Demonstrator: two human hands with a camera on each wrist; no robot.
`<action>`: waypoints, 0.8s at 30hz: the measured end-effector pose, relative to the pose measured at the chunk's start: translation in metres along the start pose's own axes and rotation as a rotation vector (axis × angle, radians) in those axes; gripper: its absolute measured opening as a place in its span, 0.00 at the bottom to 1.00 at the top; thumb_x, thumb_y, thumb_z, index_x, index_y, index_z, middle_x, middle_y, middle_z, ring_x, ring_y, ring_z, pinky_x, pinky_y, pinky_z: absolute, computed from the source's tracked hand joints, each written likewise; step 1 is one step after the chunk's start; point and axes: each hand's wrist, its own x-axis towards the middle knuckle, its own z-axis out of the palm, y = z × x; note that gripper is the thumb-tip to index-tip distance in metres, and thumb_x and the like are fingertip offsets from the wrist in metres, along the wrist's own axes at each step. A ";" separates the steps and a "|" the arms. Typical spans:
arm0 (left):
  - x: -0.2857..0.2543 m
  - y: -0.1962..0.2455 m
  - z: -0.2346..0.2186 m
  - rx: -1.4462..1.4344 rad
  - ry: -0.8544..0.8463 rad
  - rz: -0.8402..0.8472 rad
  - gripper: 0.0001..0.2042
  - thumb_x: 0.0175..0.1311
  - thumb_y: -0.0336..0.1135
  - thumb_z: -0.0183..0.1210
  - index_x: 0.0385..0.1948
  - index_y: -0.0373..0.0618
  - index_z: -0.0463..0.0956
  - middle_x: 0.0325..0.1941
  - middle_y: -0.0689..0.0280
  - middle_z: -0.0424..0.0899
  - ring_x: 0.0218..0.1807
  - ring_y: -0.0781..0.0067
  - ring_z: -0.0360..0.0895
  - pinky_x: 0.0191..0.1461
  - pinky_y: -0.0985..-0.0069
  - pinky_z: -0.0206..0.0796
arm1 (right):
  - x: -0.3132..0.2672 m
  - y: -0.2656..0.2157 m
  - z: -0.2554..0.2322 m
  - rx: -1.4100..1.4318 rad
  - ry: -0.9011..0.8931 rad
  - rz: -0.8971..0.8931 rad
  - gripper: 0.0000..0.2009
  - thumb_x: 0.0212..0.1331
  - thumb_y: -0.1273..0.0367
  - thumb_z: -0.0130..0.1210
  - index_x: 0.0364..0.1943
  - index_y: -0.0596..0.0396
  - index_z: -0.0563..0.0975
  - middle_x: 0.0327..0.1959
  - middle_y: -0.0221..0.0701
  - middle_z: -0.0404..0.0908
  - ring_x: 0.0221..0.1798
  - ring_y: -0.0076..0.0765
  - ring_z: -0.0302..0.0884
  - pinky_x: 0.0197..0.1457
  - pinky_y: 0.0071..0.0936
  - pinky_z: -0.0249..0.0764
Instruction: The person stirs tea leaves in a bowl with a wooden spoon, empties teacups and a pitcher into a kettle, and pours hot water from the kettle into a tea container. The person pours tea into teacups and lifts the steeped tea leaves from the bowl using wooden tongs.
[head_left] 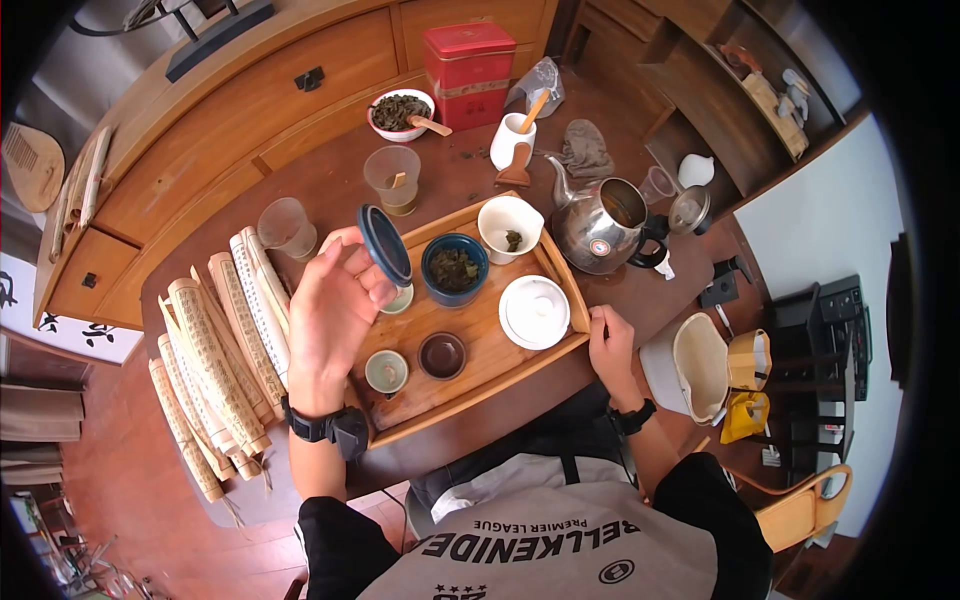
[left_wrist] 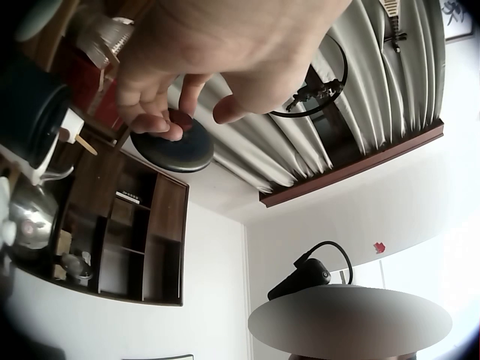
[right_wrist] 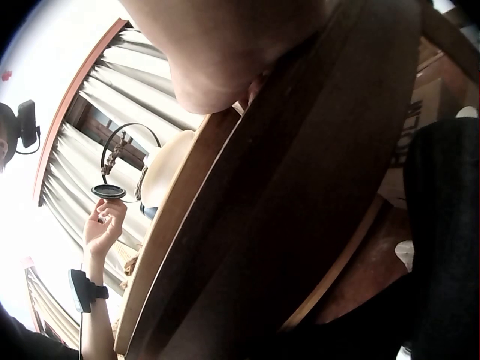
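My left hand (head_left: pixel 335 300), raised over the tray's left side, pinches a dark blue lid (head_left: pixel 385 246) by its knob; the lid is tilted nearly on edge. In the left wrist view the fingers close on the lid (left_wrist: pixel 176 150) from above. Beneath and right of it stands an uncovered dark blue bowl (head_left: pixel 455 297) with wet tea leaves. The wooden tea tray (head_left: pixel 490 380) also carries a white lidded bowl (head_left: pixel 534 312), a white pitcher (head_left: pixel 497 245), a brown cup (head_left: pixel 442 372) and small pale green cups. My right hand (head_left: pixel 610 342) rests loosely curled at the table edge beside the tray corner.
A steel kettle (head_left: pixel 590 235) stands right of the tray. Behind are a red tin (head_left: pixel 470 80), a bowl of dry leaves (head_left: pixel 400 115) and a white tool holder (head_left: pixel 510 148). Bamboo scrolls (head_left: pixel 215 360) lie left; clear cups (head_left: pixel 287 228) stand near them.
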 end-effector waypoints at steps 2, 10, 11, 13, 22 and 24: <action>0.000 0.000 -0.001 0.005 0.022 -0.008 0.15 0.73 0.43 0.51 0.49 0.40 0.72 0.44 0.58 0.80 0.39 0.72 0.73 0.40 0.76 0.63 | 0.000 -0.001 0.000 0.001 0.003 -0.006 0.09 0.70 0.72 0.49 0.33 0.63 0.77 0.24 0.45 0.76 0.26 0.47 0.77 0.34 0.34 0.72; 0.001 -0.001 -0.006 -0.005 -0.067 -0.061 0.18 0.72 0.43 0.52 0.51 0.37 0.72 0.47 0.54 0.79 0.43 0.69 0.75 0.44 0.75 0.66 | 0.001 0.000 0.000 -0.013 0.000 -0.016 0.10 0.70 0.72 0.49 0.33 0.63 0.77 0.24 0.46 0.76 0.26 0.48 0.77 0.33 0.35 0.72; 0.001 -0.001 -0.007 -0.005 -0.066 -0.061 0.18 0.72 0.43 0.52 0.51 0.37 0.72 0.47 0.54 0.79 0.43 0.69 0.75 0.44 0.75 0.66 | 0.000 0.001 0.000 -0.013 0.000 -0.015 0.10 0.70 0.72 0.49 0.33 0.63 0.77 0.24 0.46 0.76 0.26 0.48 0.77 0.33 0.35 0.72; 0.001 -0.002 -0.007 0.008 -0.055 -0.066 0.18 0.72 0.42 0.52 0.51 0.36 0.72 0.47 0.53 0.79 0.44 0.68 0.75 0.44 0.75 0.66 | 0.000 0.002 0.000 -0.021 -0.004 -0.005 0.10 0.70 0.71 0.49 0.33 0.63 0.77 0.24 0.46 0.76 0.26 0.48 0.77 0.33 0.35 0.72; 0.002 -0.004 -0.007 -0.006 -0.030 -0.083 0.19 0.71 0.42 0.53 0.52 0.34 0.73 0.47 0.54 0.79 0.44 0.68 0.75 0.46 0.75 0.66 | 0.001 0.000 0.000 -0.007 0.000 -0.015 0.10 0.70 0.71 0.49 0.33 0.63 0.77 0.24 0.46 0.76 0.26 0.49 0.77 0.33 0.36 0.72; 0.002 -0.005 -0.004 -0.007 -0.005 -0.079 0.18 0.72 0.42 0.51 0.52 0.35 0.74 0.46 0.53 0.79 0.41 0.68 0.73 0.44 0.75 0.66 | 0.001 0.000 0.000 -0.009 0.004 -0.018 0.10 0.70 0.71 0.49 0.33 0.63 0.77 0.24 0.46 0.76 0.26 0.49 0.77 0.33 0.36 0.72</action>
